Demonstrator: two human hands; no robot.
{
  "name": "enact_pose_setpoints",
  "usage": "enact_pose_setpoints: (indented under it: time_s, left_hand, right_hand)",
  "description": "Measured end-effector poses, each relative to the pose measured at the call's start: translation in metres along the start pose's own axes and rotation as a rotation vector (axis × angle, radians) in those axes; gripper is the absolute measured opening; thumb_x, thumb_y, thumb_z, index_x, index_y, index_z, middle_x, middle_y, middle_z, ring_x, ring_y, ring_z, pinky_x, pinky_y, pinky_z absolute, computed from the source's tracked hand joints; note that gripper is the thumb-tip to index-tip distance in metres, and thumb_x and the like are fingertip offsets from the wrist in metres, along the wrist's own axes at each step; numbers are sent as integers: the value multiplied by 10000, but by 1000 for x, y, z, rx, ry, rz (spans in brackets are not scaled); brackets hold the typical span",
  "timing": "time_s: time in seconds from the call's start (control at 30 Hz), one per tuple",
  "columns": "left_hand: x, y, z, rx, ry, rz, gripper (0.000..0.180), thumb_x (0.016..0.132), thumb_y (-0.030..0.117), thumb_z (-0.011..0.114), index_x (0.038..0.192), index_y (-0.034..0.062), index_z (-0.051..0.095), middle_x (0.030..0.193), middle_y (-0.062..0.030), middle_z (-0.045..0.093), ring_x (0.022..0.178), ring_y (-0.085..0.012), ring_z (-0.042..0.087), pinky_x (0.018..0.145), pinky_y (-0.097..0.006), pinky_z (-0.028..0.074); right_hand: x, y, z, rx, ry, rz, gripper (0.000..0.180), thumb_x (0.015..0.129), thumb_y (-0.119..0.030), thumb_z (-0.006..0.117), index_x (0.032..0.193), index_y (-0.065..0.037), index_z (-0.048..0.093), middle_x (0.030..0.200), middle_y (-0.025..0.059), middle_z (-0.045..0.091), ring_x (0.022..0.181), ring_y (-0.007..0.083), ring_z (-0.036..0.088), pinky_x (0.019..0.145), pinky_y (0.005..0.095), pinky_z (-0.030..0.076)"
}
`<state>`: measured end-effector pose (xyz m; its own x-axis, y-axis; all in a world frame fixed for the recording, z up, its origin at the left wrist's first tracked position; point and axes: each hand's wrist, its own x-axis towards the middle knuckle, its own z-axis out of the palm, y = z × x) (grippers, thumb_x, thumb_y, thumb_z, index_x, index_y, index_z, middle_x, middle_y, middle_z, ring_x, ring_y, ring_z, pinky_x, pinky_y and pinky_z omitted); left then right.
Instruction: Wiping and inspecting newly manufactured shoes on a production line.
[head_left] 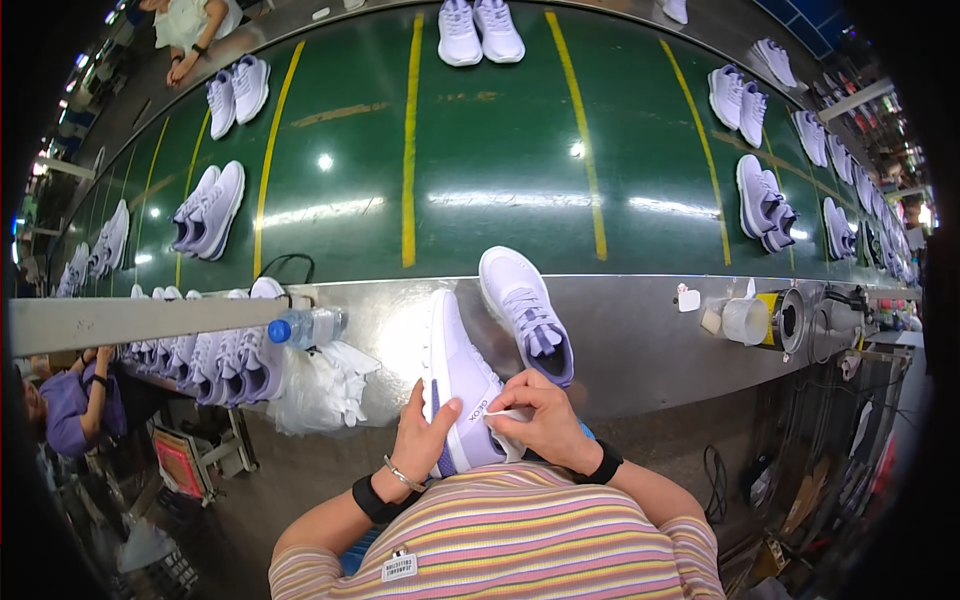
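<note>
A lilac sneaker (460, 375) is tipped on its side against my front, toe pointing away, its white sole toward the left. My left hand (424, 437) grips it by the sole, thumb on the upper near the heel. My right hand (540, 415) is closed in a pinch at the sneaker's heel side, with a small white piece (510, 413) between the fingers; whether it is cloth or paper I cannot make out. Just beyond, a second lilac sneaker (525, 310) lies sole down on the metal ledge (625, 340), its toe over the belt's edge.
A green belt (490, 140) with yellow stripes carries several pairs of sneakers. On the left are a row of lilac sneakers (235, 350), a blue-capped bottle (305, 327) and a white plastic bag (330, 385). A cup (744, 322) and a tin (783, 318) stand right. Other people work at left.
</note>
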<state>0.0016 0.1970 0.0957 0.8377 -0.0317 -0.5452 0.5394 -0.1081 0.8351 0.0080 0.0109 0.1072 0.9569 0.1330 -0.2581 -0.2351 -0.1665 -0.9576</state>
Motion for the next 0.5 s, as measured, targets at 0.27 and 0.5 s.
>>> enact_pose_setpoints:
  time_s: [0.27,0.5]
  left_hand:
    - [0,-23,-13,-159,27,-273,520,805,283,584,1182,-46,441,1042,-136,566,931,-177,536,800,-289,426]
    - [8,-42,-22,-192,54,-343,523,805,298,588,1167,-53,448,1036,-135,567,927,-179,536,801,-286,424]
  right_hand:
    - [4,9,22,-71,29,60,99,686,-58,686,776,-32,653,727,36,573,690,113,525,601,234,407]
    - [5,24,38,-228,-3,-234,90,697,-41,674,779,-22,644,724,72,586,718,229,540,626,308,432]
